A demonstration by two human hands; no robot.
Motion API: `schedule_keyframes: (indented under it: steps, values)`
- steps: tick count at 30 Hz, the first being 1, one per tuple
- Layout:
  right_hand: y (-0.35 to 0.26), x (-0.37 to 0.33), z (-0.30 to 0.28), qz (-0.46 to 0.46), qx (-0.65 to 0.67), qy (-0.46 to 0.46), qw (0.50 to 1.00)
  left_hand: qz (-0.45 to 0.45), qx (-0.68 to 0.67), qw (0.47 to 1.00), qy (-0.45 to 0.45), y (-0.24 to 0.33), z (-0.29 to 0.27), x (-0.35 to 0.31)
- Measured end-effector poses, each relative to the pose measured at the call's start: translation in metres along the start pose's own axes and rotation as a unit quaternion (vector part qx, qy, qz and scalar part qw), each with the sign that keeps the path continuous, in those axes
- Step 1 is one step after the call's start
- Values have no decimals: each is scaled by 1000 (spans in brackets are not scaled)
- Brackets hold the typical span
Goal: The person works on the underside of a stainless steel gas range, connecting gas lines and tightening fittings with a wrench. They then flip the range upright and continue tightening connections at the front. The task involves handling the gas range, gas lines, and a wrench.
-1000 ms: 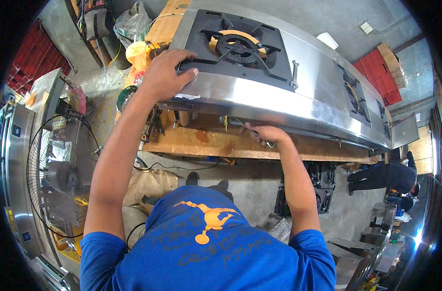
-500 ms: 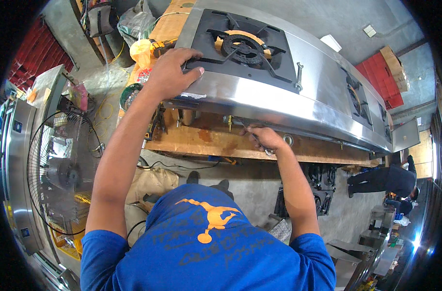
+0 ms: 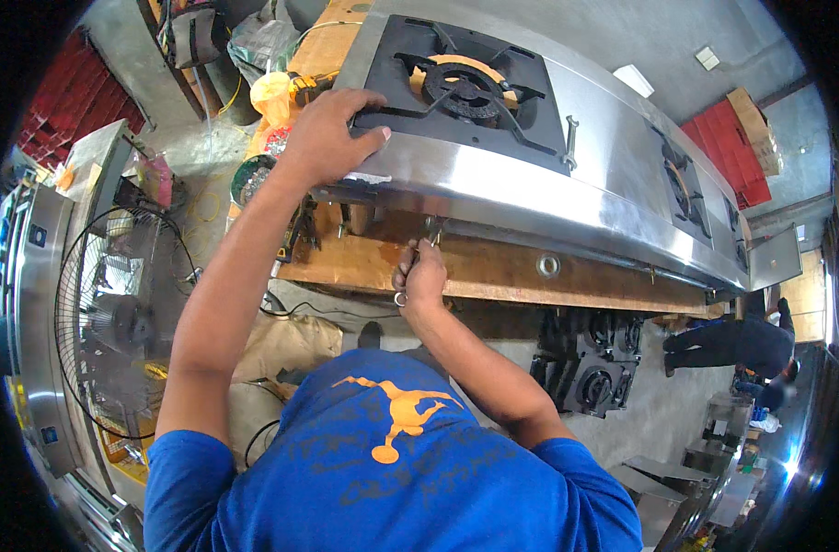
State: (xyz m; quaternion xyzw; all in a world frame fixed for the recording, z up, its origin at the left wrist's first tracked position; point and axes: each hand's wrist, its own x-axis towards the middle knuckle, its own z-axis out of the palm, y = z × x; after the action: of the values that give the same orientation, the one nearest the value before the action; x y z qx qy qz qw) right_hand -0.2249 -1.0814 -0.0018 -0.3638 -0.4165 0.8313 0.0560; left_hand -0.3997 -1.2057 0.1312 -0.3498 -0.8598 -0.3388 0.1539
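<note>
My left hand (image 3: 332, 138) rests on the front left corner of a stainless steel gas stove (image 3: 493, 175), thumb spread from the fingers, by the black burner plate (image 3: 419, 83). Below the stove's front edge, my right hand (image 3: 423, 274) is closed round a slim metal wrench. Its ring end (image 3: 400, 299) shows beneath the fist. The upper end is by the brass gas valve (image 3: 435, 232) under the stove; whether they touch I cannot tell. Another wrench (image 3: 570, 144) lies on the steel top, right of the burner plate.
Under the stove is a wooden bench (image 3: 502, 273) with a metal ring (image 3: 547, 266) on it. A caged fan (image 3: 116, 322) stands at left. Black burner parts (image 3: 594, 377) lie on the floor. Another person (image 3: 737, 342) bends over at far right.
My right hand has moved left along the stove's underside to the brass valve, turning the wrench more upright. My left hand stays on the corner.
</note>
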Motion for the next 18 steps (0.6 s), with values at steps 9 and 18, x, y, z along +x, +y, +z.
schedule_keyframes:
  steps: [9, 18]
  values:
    - [-62, -1, -70, 13, -318, -85, 944, -36, -26, 999, -7, 2, -4, -1]
    - [-122, 44, -94, 45, -519, -150, 840, -26, -53, 998, 3, 1, -4, 0]
